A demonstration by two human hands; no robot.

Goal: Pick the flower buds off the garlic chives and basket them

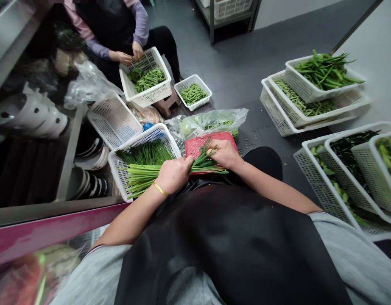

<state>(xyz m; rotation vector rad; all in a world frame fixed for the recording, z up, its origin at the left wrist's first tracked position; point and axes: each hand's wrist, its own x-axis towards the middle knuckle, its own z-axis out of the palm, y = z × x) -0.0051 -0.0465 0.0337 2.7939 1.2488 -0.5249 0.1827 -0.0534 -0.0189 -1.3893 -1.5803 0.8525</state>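
A bundle of long green garlic chives [143, 176] lies across my lap, its pale stems pointing left and its dark tips right. My left hand [173, 173], with a gold bangle at the wrist, is wrapped round the middle of the bundle. At the tip end, my right hand [225, 153] pinches some of the green ends [205, 153]. Beneath both hands is a red basket [195, 146], partly covered by the chives. Just left, a white basket [170, 137] holds more chives [147, 153], laid side by side.
Opposite, a person [113, 25] handles green beans over a white basket [165, 91]. A small basket of cut beans [194, 94] stands on the floor. Clear plastic bags [214, 120] lie ahead. Stacked vegetable baskets [310, 95] stand right; a metal shelf [70, 156] runs along the left.
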